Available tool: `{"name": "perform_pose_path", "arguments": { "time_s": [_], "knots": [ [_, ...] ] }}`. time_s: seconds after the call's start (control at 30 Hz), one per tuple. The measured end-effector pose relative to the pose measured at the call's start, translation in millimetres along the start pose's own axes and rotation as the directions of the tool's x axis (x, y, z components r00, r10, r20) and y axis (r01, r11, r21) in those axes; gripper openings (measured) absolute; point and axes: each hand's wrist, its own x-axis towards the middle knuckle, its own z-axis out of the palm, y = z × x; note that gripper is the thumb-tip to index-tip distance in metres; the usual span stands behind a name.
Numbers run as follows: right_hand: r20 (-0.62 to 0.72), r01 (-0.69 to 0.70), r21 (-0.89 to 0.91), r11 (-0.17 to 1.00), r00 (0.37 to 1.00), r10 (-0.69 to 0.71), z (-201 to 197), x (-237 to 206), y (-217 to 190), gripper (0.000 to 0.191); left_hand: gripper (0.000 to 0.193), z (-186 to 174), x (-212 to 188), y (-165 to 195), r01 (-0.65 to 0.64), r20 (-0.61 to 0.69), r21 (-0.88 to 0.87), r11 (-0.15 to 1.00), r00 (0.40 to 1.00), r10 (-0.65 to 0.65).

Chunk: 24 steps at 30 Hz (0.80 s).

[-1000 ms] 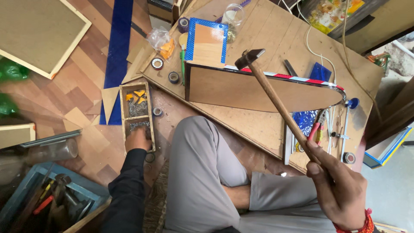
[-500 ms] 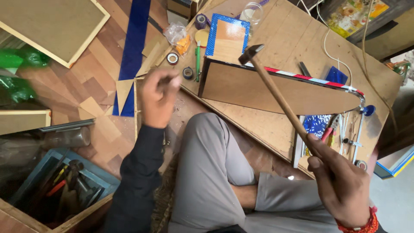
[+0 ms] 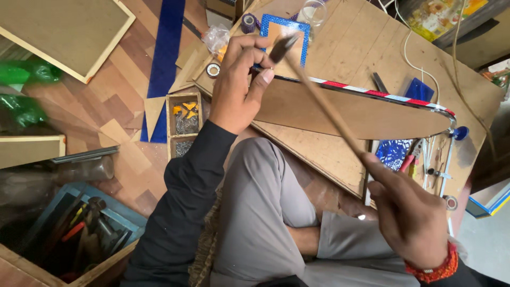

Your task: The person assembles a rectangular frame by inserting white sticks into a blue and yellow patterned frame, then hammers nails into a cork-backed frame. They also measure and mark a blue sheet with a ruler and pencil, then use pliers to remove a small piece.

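Item: nailing work on a board frame, seen from the head camera, the person seated on a wooden floor.

Right hand [image 3: 411, 215]: clenched round the near end of a long-handled hammer [image 3: 324, 103]. Its head [image 3: 281, 47] was blurred, hovering at the far left end of the upright board [image 3: 350, 114].

Left hand [image 3: 241, 79]: raised to the board's top edge, thumb and fingertips pinched together just beneath the hammer head. Whatever they pinched was too small to tell; a small nail seemed likely.

Board: stood on its long edge across a plywood sheet [image 3: 372, 42], with a red-and-white striped strip [image 3: 382, 95] running along its top.

Nearby: an open wooden tray of small fasteners [image 3: 183, 125] on the floor left of the knee; a tape roll [image 3: 213, 69] just beyond it; a blue-bordered panel [image 3: 284, 32] far behind the hands; pliers and small hardware [image 3: 425, 159] at the right; a toolbox [image 3: 69, 234] near left.

Step in hand, by judgement: starting a fastener into the top edge. The next move called for a light, short tap, fingers kept clear of the head.
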Motion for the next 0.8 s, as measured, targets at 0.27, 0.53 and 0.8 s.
{"name": "perform_pose_path", "arguments": {
  "time_s": [0.27,0.53,0.8],
  "knots": [
    [-0.142,0.024,0.047,0.999,0.99,-0.017,2.3,-2.9,-1.5,0.034,0.01,-0.2,2.1,-1.2,-0.002,0.0,-0.029,1.0,1.0,0.002],
    [-0.464,0.088,0.361,0.928,0.881,0.097,1.4,2.4,-11.5,0.035,0.045,-7.1,2.0,-4.0,-0.125,0.01,-0.006,0.992,0.992,0.125],
    [-0.319,0.019,0.288,0.957,0.945,0.077,1.7,-0.3,-0.4,0.031,0.059,-4.3,0.5,-8.3,0.079,0.063,-0.143,0.987,0.996,-0.07]
  ]
}}
